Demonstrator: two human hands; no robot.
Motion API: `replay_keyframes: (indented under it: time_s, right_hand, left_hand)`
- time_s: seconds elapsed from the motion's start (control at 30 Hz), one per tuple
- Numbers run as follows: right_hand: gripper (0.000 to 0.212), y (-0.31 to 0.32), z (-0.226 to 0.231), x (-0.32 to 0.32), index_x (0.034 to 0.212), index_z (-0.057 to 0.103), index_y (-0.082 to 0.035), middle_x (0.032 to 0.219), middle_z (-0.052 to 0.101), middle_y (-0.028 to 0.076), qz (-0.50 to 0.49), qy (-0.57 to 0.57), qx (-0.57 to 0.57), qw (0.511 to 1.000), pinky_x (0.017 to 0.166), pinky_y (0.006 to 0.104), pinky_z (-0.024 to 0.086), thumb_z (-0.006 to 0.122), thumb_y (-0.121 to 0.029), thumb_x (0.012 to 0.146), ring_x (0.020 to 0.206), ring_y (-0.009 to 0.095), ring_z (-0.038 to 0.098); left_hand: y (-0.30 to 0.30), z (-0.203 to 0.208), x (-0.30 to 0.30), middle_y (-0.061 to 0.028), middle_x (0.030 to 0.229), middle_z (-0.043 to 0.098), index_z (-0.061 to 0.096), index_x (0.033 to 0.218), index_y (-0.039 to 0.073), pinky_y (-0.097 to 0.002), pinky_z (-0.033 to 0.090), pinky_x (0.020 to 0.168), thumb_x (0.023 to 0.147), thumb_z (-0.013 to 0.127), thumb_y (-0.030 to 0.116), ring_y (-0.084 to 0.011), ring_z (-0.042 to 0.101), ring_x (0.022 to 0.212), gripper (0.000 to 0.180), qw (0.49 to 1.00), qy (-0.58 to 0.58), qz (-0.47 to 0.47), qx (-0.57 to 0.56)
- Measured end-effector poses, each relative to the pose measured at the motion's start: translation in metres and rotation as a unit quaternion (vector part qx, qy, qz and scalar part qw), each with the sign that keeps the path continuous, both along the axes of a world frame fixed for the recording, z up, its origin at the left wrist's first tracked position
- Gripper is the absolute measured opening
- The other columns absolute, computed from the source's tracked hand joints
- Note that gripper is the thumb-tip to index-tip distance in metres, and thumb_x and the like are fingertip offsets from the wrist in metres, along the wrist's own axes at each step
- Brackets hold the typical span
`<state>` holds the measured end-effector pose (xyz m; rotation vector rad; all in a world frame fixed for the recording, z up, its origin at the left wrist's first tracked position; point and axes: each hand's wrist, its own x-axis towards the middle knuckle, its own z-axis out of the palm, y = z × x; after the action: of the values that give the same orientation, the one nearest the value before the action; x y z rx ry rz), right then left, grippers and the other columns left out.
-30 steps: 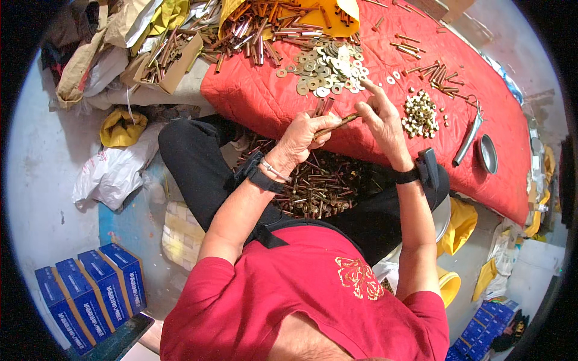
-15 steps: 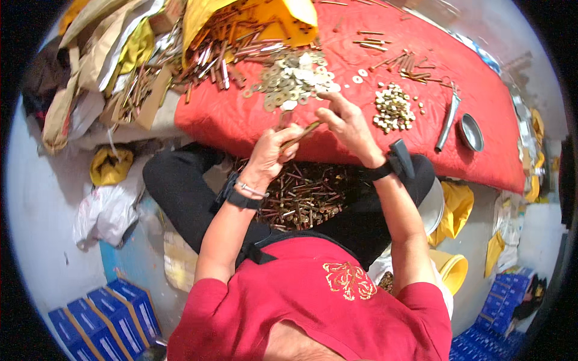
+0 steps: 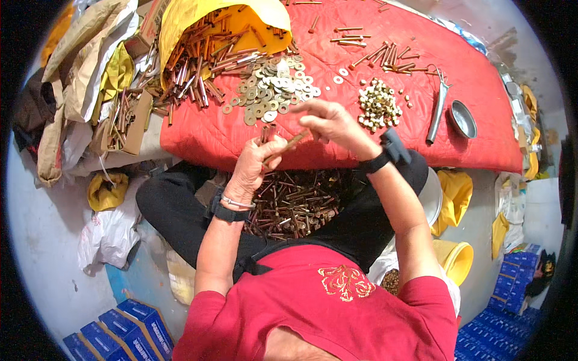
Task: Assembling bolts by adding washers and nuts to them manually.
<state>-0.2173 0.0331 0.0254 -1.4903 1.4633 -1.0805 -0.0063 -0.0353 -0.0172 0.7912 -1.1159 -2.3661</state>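
My left hand is closed around a few brownish metal pieces above my lap. A slim bolt slants from its fingers toward the right, and short tube-like ends stick up beside the thumb. My right hand hovers close to the bolt's far end, fingers apart and the index stretched leftward; I see nothing held in it. Just beyond both hands, a heap of flat washers lies on the red cloth. A pile of small brass-coloured nuts sits to its right.
A yellow bag spills copper-coloured tubes at the back left. Bolts lie loose at the back right, near a grey-handled tool and a dark oval bowl. Many finished-looking bolts fill the space between my legs. Blue boxes stand lower left.
The view has shifted, so the cloth and piles sit further left. My left hand still grips the metal pieces. My right hand's fingers have moved slightly away from the bolt's end.
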Motion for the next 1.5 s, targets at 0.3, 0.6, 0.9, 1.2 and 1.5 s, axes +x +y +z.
replay_keyframes:
  time_s: [0.3, 0.6, 0.9, 1.2, 1.5]
  right_hand:
    - [0.031, -0.065, -0.041, -0.139, 0.107, 0.058, -0.006, 0.099, 0.059, 0.017, -0.263, 0.486, -0.117, 0.825, 0.077, 0.0399, 0.049, 0.052, 0.002, 0.077, 0.094, 0.035, 0.058]
    - [0.010, -0.069, -0.031, -0.168, 0.087, 0.056, -0.007, 0.092, 0.054, 0.013, -0.216, 0.507, -0.182, 0.814, 0.064, 0.0415, 0.048, 0.052, -0.002, 0.080, 0.080, 0.035, 0.058]
    - [0.011, 0.002, -0.012, -0.057, 0.084, 0.055, 0.001, 0.073, 0.057, 0.018, -0.197, 0.391, -0.106, 0.893, 0.061, 0.0384, 0.047, 0.059, 0.002, 0.074, 0.067, 0.034, 0.058]
    - [0.015, -0.009, -0.015, -0.014, 0.096, 0.062, -0.006, 0.083, 0.064, 0.019, -0.125, 0.371, -0.054, 0.919, 0.066, 0.0406, 0.049, 0.057, -0.016, 0.085, 0.078, 0.036, 0.062]
    - [0.009, -0.024, -0.004, -0.014, 0.075, 0.062, -0.009, 0.072, 0.062, 0.015, 0.001, 0.557, 0.013, 0.830, 0.061, 0.0443, 0.050, 0.056, -0.015, 0.077, 0.072, 0.035, 0.062]
  left_hand:
    - [-0.031, 0.005, -0.006, -0.0027, 0.072, 0.062, 0.060, 0.084, 0.001, -0.0316, 0.042, 0.059, 0.087, 0.062, 0.030, -0.0101, 0.052, 0.065, 0.029, 0.897, -0.103, 0.149, -0.404]
    - [-0.138, -0.006, 0.008, -0.0179, 0.074, 0.065, 0.063, 0.083, 0.005, -0.0464, 0.049, 0.064, 0.069, 0.072, 0.048, -0.0357, 0.064, 0.073, 0.047, 0.650, -0.518, 0.300, -0.468]
    - [-0.151, -0.010, -0.015, -0.0216, 0.091, 0.065, 0.061, 0.091, 0.002, -0.0464, 0.050, 0.074, 0.073, 0.067, 0.043, -0.0361, 0.064, 0.086, 0.046, 0.591, -0.568, 0.231, -0.524]
    - [-0.125, -0.032, 0.009, -0.0052, 0.066, 0.062, 0.064, 0.085, 0.003, -0.0288, 0.043, 0.049, 0.079, 0.067, 0.027, -0.0124, 0.056, 0.053, 0.026, 0.852, -0.240, 0.284, -0.369]
    - [-0.056, -0.029, 0.004, -0.0084, 0.081, 0.063, 0.059, 0.100, -0.001, -0.0168, 0.036, 0.044, 0.089, 0.058, 0.009, -0.0050, 0.048, 0.056, 0.015, 0.961, 0.130, 0.238, 0.049]
